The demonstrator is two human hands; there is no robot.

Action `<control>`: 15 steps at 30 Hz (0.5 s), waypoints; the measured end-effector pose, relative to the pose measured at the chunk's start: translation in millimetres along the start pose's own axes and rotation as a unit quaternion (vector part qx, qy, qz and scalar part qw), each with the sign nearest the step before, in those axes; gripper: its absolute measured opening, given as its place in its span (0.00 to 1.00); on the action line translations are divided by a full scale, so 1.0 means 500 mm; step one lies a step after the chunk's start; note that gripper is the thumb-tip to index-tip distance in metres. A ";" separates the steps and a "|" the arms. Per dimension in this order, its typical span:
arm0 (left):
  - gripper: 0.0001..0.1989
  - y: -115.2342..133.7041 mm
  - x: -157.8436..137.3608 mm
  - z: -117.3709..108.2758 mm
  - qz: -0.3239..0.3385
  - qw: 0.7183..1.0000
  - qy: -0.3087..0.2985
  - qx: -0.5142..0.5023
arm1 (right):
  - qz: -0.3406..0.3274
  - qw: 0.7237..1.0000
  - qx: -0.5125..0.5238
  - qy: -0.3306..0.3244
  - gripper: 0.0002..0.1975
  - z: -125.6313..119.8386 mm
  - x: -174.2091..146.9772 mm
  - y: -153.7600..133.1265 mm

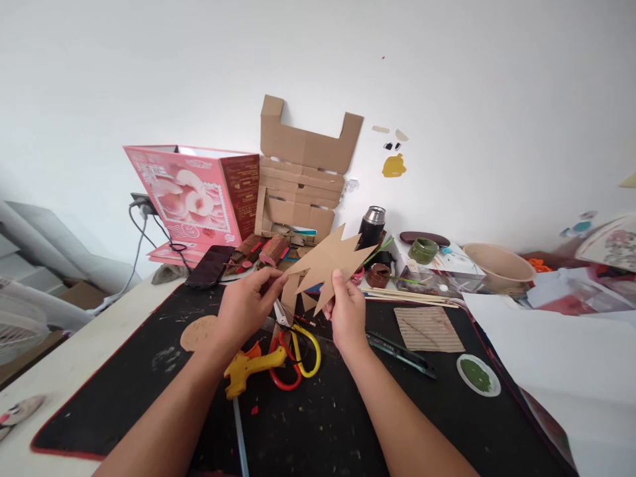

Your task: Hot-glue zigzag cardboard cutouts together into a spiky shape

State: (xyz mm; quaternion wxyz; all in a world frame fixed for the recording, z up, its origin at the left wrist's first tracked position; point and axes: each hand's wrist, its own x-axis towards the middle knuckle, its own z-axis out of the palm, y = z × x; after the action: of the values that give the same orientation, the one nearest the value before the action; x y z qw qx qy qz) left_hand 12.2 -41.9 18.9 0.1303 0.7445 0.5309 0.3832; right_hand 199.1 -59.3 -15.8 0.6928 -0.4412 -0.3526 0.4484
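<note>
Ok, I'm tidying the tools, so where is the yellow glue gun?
In the head view, the glue gun is on the black mat, just left of the scissors' handles.

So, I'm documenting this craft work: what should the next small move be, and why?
I'd probably turn the spiky cardboard piece slightly to check its cut points: the right hand already grips its lower part, the left hand is at its left tip, and the scissors lie below, in neither hand.
</note>
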 end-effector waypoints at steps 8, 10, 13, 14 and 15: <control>0.17 -0.004 0.001 0.000 0.007 1.000 -0.003 0.015 | -0.004 1.000 0.006 0.005 0.32 -0.003 0.003 -0.001; 0.18 -0.002 0.001 0.000 0.007 1.000 -0.006 0.016 | -0.005 1.000 0.010 0.007 0.31 -0.003 0.003 -0.001; 0.18 -0.001 0.002 -0.001 0.006 1.000 -0.010 0.022 | -0.007 1.000 0.008 0.014 0.31 -0.004 0.005 -0.004; 0.18 -0.001 0.002 -0.001 0.004 1.000 -0.012 0.024 | -0.007 1.000 0.005 0.017 0.32 -0.004 0.005 -0.005; 0.18 -0.002 0.003 -0.001 0.002 1.000 -0.014 0.024 | -0.007 1.000 0.004 0.020 0.32 -0.004 0.006 -0.006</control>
State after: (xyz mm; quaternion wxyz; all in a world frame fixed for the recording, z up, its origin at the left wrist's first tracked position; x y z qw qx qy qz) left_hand 11.3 -40.3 19.1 0.1190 0.7534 0.5369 0.3606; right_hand 202.9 -57.9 -13.7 0.7044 -0.4449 -0.3404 0.4359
